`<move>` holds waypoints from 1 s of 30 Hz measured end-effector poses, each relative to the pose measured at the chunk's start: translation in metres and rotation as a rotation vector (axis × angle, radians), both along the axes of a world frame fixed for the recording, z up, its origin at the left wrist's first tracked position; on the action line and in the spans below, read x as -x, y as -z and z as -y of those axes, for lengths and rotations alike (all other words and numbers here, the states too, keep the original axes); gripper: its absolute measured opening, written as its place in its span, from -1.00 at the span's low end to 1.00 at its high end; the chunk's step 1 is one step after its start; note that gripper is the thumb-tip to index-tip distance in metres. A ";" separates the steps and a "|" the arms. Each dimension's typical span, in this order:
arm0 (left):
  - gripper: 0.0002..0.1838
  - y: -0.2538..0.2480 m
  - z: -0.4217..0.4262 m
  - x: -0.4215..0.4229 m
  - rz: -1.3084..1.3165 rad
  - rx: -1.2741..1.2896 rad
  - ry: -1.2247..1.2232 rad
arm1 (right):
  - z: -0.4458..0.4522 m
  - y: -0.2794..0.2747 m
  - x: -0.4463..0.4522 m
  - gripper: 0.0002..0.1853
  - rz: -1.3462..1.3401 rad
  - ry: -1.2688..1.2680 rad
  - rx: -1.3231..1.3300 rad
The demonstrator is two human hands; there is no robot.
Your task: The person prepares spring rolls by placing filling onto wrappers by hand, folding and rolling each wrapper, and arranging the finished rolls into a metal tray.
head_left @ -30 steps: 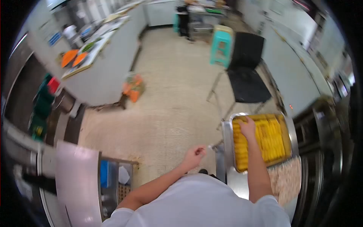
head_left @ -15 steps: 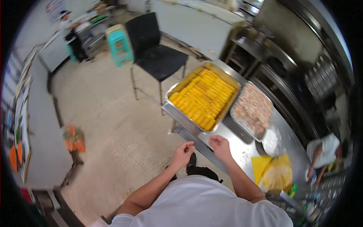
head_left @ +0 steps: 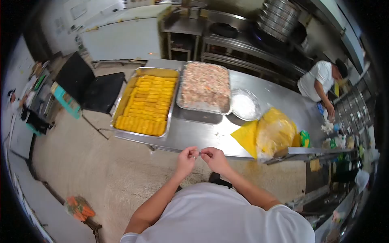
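Observation:
My left hand (head_left: pixel 187 161) and my right hand (head_left: pixel 214 159) are close together in front of my body, just off the near edge of the steel table (head_left: pixel 190 131). Fingers on both are curled and pinched; anything between them is too small to make out. Beyond them to the left, a deep metal tray (head_left: pixel 114 117) holds rows of yellow rolls (head_left: pixel 152 101). Beside it a second tray holds a pinkish chopped mixture (head_left: pixel 205 86). A round bowl of white stuff (head_left: pixel 244 105) and a yellow wrapper with a clear bag (head_left: pixel 275 131) lie further right.
A black chair (head_left: pixel 95 87) stands left of the table, near a turquoise stool (head_left: pixel 67 101). Stacked steamers (head_left: pixel 279 18) sit on the stove behind. One person (head_left: pixel 322 81) works at the right; another (head_left: pixel 24 111) is far left. A bag of carrots (head_left: pixel 80 208) lies lower left.
The view has swung to the right. My right hand has left the tray of yellow rolls, and both hands have come together in front of me.

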State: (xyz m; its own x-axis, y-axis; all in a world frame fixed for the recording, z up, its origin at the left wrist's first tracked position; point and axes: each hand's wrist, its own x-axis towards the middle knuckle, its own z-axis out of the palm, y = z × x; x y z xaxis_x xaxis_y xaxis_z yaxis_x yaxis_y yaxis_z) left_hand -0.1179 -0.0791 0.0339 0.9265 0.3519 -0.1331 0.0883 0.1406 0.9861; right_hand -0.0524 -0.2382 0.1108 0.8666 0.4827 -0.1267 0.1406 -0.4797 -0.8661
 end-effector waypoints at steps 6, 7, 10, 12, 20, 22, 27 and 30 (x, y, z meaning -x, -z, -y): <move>-0.68 0.002 0.078 -0.046 -0.025 -0.031 0.098 | 0.090 0.024 -0.030 -0.72 0.005 0.126 -0.014; -0.68 0.001 0.093 -0.054 -0.047 -0.072 0.116 | 0.108 0.029 -0.034 -0.72 0.054 0.148 0.020; -0.66 -0.004 0.131 -0.090 -0.104 -0.346 0.191 | 0.165 0.043 -0.053 -0.71 0.146 0.217 0.097; -0.69 0.002 0.151 -0.118 -0.025 -0.605 0.175 | 0.202 0.048 -0.064 -0.71 0.123 0.265 0.118; -0.80 0.041 0.185 -0.224 -0.141 -1.202 0.250 | 0.295 0.042 -0.080 -0.74 0.089 0.363 0.075; -0.78 0.048 0.184 -0.229 -0.120 -1.102 0.272 | 0.308 0.045 -0.079 -0.74 0.084 0.371 0.067; -0.83 0.023 0.197 -0.221 -0.208 -0.824 0.152 | 0.322 0.053 -0.078 -0.73 0.055 0.399 0.039; -0.86 0.026 0.189 -0.219 -0.217 -0.910 0.169 | 0.318 0.047 -0.083 -0.75 0.043 0.396 0.001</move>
State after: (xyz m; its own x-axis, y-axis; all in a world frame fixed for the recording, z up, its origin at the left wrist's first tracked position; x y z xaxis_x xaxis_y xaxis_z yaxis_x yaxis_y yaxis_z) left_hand 0.1012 -0.2678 0.0080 0.9619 0.2692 -0.0487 0.2313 -0.7050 0.6704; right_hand 0.0308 -0.5561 0.0642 0.9901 0.1102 -0.0867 -0.0194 -0.5051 -0.8628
